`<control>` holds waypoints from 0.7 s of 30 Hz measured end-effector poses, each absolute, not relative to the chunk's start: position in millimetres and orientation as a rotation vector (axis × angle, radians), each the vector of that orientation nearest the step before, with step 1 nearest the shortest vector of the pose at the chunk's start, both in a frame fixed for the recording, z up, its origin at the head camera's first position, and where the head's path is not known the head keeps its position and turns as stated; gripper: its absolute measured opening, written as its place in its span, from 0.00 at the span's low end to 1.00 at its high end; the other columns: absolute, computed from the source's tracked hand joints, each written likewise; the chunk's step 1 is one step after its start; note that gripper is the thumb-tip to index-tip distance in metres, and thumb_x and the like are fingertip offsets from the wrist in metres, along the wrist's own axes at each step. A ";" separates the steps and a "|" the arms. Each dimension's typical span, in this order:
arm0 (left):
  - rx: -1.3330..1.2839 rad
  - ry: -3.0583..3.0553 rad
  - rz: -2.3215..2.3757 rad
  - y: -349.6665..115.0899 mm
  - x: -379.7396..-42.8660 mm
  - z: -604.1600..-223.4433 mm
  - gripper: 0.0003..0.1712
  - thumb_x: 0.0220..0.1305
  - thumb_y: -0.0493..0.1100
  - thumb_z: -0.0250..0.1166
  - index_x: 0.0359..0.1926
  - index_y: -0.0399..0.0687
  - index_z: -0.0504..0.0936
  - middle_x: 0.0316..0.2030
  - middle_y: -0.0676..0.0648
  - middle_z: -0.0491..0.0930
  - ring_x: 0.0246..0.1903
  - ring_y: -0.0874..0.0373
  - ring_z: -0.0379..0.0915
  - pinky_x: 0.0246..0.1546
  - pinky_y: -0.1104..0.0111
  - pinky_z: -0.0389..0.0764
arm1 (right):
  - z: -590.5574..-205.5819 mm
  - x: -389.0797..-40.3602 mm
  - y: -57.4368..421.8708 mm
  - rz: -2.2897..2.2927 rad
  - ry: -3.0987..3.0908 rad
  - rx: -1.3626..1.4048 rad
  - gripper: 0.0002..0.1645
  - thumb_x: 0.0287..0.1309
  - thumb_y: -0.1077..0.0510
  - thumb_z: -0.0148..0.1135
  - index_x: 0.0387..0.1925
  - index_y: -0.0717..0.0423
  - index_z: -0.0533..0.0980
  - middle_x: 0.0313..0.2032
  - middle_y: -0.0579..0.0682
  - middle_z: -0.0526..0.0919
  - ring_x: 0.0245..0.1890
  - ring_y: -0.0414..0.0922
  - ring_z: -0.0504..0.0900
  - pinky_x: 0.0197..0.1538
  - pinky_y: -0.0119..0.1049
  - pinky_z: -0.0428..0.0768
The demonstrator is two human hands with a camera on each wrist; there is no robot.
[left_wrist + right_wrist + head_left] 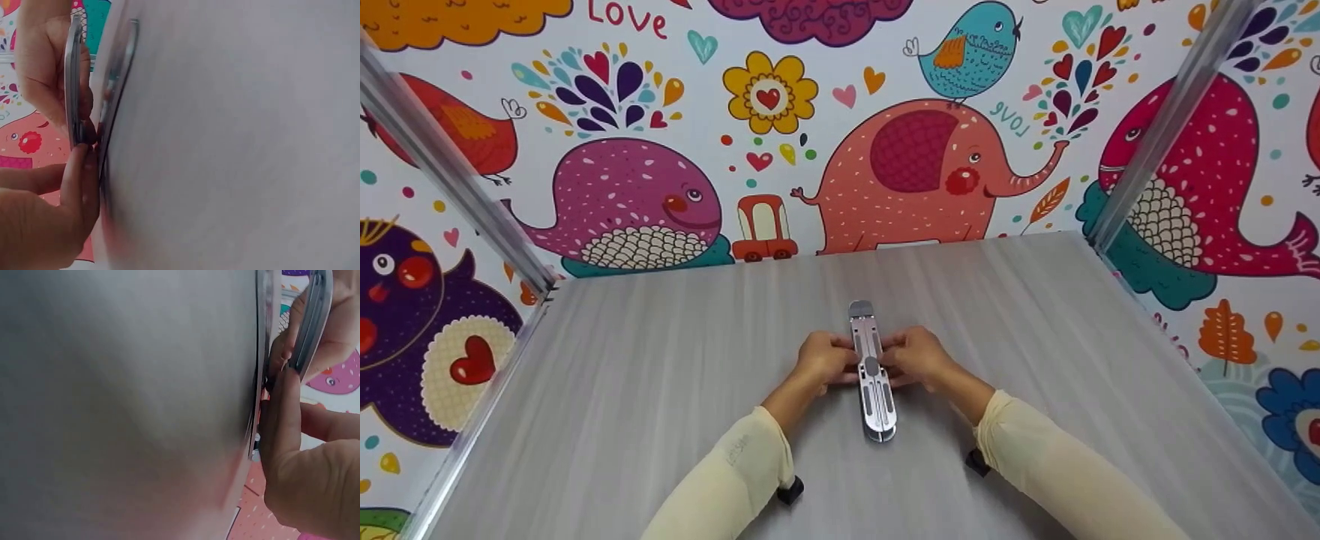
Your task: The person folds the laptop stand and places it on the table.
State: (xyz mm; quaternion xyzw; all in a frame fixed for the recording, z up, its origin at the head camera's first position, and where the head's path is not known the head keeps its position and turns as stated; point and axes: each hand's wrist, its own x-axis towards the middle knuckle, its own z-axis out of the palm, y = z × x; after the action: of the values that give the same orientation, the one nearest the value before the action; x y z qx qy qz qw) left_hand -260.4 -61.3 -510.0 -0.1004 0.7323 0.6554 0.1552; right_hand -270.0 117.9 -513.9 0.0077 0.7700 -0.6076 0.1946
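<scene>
A silver metal folding laptop stand (877,401) with grey pads and a round grey pivot lies lengthwise in the middle of the table, pointing away from me. My left hand (826,360) grips its left edge near the pivot, and my right hand (919,358) grips the right edge opposite. From the side, the left wrist view shows an upper bar (72,79) raised apart from a lower bar (119,84) close over the tabletop. Fingers of both hands reach into the gap between these bars. The pivot's underside is hidden behind my fingers.
The grey wood-grain table (660,397) runs back to a wall with cartoon animals (900,172). Metal posts (457,165) rise at its back corners. Dark wrist-strap pieces (790,490) show under both cream sleeves (727,480).
</scene>
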 end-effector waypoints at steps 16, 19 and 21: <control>0.145 2.789 1.378 -54.4 -249.1 -508.5 0.02 0.52 0.30 0.68 0.29 0.36 0.86 0.19 0.55 0.71 0.20 0.63 0.67 0.19 0.74 0.68 | -505.2 -242.0 108.7 -0.890 2.963 -0.749 0.05 0.55 0.68 0.69 0.26 0.60 0.81 0.19 0.44 0.74 0.21 0.40 0.68 0.23 0.33 0.66; 0.309 2.876 1.240 -55.0 -242.8 -509.1 0.02 0.50 0.31 0.70 0.26 0.39 0.84 0.19 0.53 0.72 0.21 0.60 0.64 0.21 0.70 0.65 | -504.3 -234.6 113.2 -0.831 2.909 -0.849 0.08 0.56 0.62 0.72 0.27 0.59 0.78 0.20 0.44 0.73 0.21 0.38 0.68 0.23 0.32 0.66; 0.385 2.913 1.109 -55.1 -235.5 -507.2 0.04 0.53 0.36 0.71 0.31 0.40 0.86 0.24 0.50 0.77 0.26 0.56 0.70 0.25 0.66 0.71 | -504.2 -230.1 117.8 -0.811 2.870 -0.934 0.12 0.56 0.57 0.74 0.32 0.60 0.79 0.22 0.45 0.77 0.23 0.38 0.70 0.25 0.32 0.69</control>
State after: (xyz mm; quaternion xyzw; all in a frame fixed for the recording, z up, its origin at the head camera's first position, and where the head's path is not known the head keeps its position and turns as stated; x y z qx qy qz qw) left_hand -235.5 -55.1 -507.2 0.1226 0.9275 0.3530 0.0005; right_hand -230.1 117.8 -504.2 -0.2988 0.9183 -0.2595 0.0080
